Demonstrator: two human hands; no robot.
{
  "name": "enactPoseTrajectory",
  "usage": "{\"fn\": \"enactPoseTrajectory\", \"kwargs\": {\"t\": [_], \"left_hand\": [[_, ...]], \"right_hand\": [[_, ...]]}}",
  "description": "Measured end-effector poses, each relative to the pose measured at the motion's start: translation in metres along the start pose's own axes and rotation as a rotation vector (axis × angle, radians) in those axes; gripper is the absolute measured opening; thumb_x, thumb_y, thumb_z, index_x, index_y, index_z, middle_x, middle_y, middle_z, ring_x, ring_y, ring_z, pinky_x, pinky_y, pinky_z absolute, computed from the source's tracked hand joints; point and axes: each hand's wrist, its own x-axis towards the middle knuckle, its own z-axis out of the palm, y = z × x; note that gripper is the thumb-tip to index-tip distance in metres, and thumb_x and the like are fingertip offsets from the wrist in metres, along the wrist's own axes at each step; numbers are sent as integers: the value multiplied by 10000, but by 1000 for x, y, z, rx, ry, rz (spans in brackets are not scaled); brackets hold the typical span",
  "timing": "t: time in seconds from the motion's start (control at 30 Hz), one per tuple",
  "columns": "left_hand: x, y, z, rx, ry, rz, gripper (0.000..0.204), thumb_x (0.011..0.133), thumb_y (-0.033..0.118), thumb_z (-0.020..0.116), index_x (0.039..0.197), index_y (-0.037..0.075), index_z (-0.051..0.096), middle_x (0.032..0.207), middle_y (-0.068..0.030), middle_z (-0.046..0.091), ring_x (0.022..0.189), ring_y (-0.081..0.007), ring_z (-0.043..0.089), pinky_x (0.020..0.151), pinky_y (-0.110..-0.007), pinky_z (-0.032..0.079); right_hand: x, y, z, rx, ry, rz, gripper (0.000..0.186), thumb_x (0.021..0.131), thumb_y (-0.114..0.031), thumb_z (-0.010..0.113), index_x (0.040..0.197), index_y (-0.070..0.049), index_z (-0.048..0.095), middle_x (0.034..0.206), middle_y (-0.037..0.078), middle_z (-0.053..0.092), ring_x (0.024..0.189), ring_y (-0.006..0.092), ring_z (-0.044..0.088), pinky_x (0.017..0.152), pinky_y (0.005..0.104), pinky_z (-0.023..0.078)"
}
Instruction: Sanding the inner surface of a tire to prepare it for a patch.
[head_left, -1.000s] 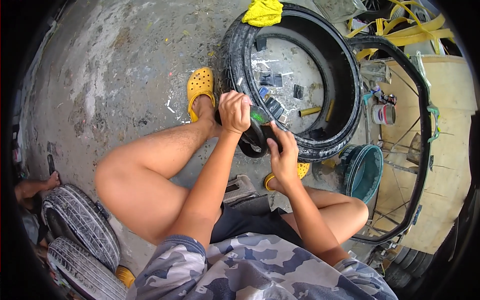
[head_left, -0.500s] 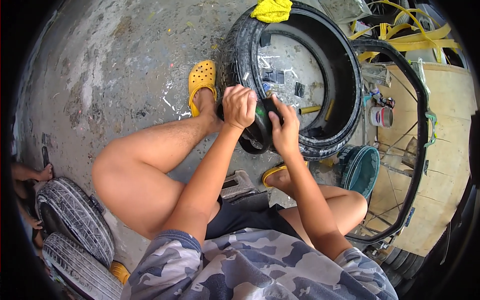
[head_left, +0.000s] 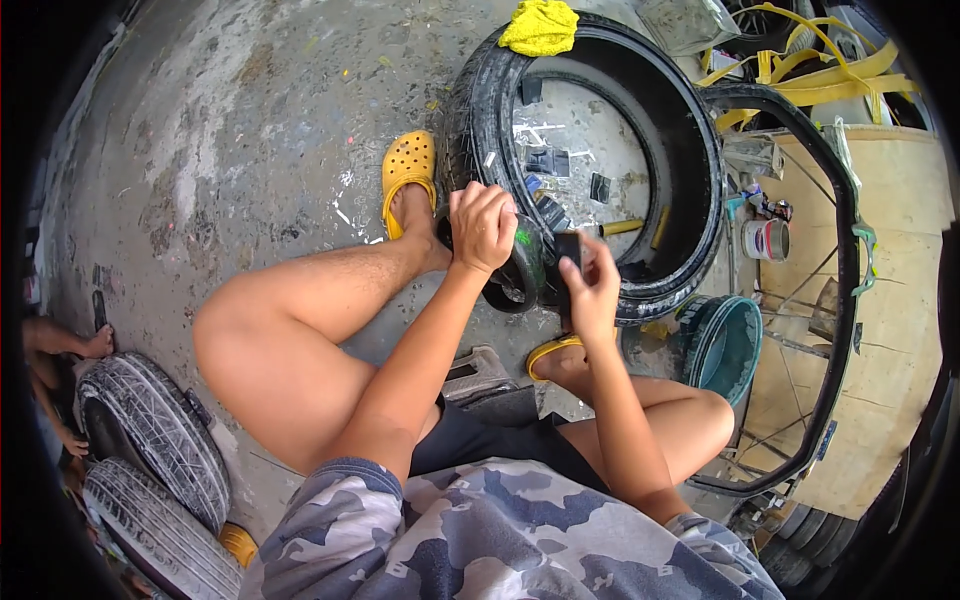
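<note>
My left hand (head_left: 483,228) is closed around a black rubber inner tube (head_left: 522,265), which carries a green mark on its surface. My right hand (head_left: 593,292) grips a dark, flat oblong block (head_left: 569,250) between thumb and fingers, just to the right of the tube and apart from it. I cannot tell exactly what kind of block it is. Both hands are at the near left side of a large black tyre (head_left: 690,180) lying on the floor. A yellow cloth (head_left: 540,27) hangs over its far rim.
Inside the tyre lie small black patches (head_left: 547,160) and a yellow-handled tool (head_left: 622,227). A teal bucket (head_left: 738,345), a small tin (head_left: 766,240) and a black frame (head_left: 838,330) stand on the right. Two dusty tyres (head_left: 155,430) lean at the lower left, near another person's foot (head_left: 97,343).
My right hand has moved to the right and nearer to me with the block, off the tube. My left hand stays on the tube, and the view has shifted slightly.
</note>
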Motion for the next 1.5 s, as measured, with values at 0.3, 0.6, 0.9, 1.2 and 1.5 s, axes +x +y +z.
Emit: {"fn": "enactPoseTrajectory", "kwargs": {"t": [0.3, 0.6, 0.9, 1.2, 1.5], "left_hand": [[-3, -5, -2, -25, 1, -19, 233, 869, 208, 453, 672, 114, 535, 717, -25, 537, 761, -244, 510, 754, -389, 343], [0, -6, -2, -21, 1, -1, 249, 893, 194, 442, 676, 122, 542, 730, -19, 546, 757, -229, 505, 750, -387, 338], [2, -4, -1, -22, -18, -21, 251, 897, 212, 452, 693, 117, 563, 743, -8, 560, 762, -229, 512, 761, -382, 343], [2, -3, -1, -13, -27, -22, 232, 892, 204, 464, 709, 111, 570, 759, -12, 565, 770, -235, 507, 763, -389, 340], [1, -5, -3, 13, -100, -26, 223, 890, 212, 481, 716, 110, 576, 763, -10, 568, 797, -236, 513, 759, -386, 345]], "right_hand": [[7, 4, 26, -257, -29, -358, 387, 845, 21, 652, 1230, 8, 616, 912, 159, 583, 828, 304, 594, 791, 371, 478], [35, -5, 38, -293, 0, -443, 392, 874, -36, 656, 1261, -7, 607, 830, 159, 552, 725, 306, 543, 710, 372, 464], [41, -5, 32, -283, -71, -464, 399, 867, -21, 649, 1264, -22, 606, 861, 161, 558, 779, 314, 549, 729, 375, 456], [49, 1, 32, -272, -113, -484, 401, 870, -37, 633, 1269, -18, 601, 875, 176, 555, 781, 345, 524, 736, 413, 443], [43, 8, 25, -292, -131, -581, 387, 866, -39, 633, 1251, -25, 606, 850, 156, 544, 786, 337, 530, 745, 423, 442]]}}
